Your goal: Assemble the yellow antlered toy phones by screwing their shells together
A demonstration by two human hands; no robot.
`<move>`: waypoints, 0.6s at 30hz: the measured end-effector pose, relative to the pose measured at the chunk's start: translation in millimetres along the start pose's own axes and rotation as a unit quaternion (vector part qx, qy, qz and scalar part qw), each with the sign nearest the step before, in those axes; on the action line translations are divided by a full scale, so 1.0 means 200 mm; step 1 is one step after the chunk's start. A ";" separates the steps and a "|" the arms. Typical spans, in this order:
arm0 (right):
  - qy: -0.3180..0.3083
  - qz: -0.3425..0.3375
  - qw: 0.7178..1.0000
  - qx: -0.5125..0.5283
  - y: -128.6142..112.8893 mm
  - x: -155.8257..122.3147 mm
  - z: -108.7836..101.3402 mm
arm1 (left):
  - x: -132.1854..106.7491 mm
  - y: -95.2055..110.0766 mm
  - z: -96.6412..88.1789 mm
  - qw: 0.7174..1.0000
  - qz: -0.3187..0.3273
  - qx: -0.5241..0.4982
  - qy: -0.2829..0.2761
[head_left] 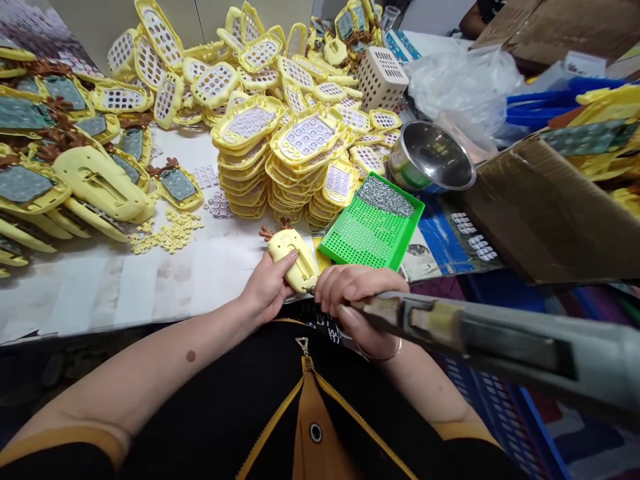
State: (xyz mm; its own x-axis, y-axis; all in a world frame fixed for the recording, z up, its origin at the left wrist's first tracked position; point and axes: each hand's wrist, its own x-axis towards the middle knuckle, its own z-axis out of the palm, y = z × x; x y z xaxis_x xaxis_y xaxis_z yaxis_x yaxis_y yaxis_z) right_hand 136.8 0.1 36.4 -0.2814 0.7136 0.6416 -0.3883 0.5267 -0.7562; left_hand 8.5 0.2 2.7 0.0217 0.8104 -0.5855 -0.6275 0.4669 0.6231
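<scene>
Head view: looks forward and down from the wearer's head
Black top (pixel 210 407): close, below
Table (pixel 200 277): farther, slantwise

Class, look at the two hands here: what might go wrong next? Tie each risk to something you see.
The tool points at the lower end of the casing, close to the left hand; a slip might jab it.
The right hand is near the tray; a knock could spill the metal pieces heaped in it.
The frame stacks are tall and uneven, so a bump may topple them.
</scene>
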 end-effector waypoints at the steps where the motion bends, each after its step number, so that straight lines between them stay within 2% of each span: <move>1: -0.013 -0.004 1.000 -0.008 0.00 0.00 0.00 | 0.00 0.00 0.00 1.000 0.001 -0.001 0.000; 7: -0.030 0.018 0.999 0.006 0.03 0.02 0.00 | 0.01 0.00 0.00 1.000 -0.007 0.009 0.001; 12: 0.004 0.041 0.997 0.067 0.05 0.01 -0.02 | 0.00 0.02 0.00 1.000 -0.014 0.012 -0.004; 18: 0.034 0.046 0.997 0.059 0.02 -0.03 -0.02 | 0.00 0.01 -0.01 1.000 -0.011 0.008 -0.014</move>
State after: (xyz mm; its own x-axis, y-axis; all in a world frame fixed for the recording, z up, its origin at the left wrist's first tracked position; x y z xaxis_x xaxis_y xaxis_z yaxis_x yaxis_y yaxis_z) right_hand 140.4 -0.8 29.4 -0.2628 0.7881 0.5567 -0.4656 0.4017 -0.7885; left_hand 6.3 0.7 1.8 0.0575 0.8089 -0.5851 -0.6134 0.4911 0.6185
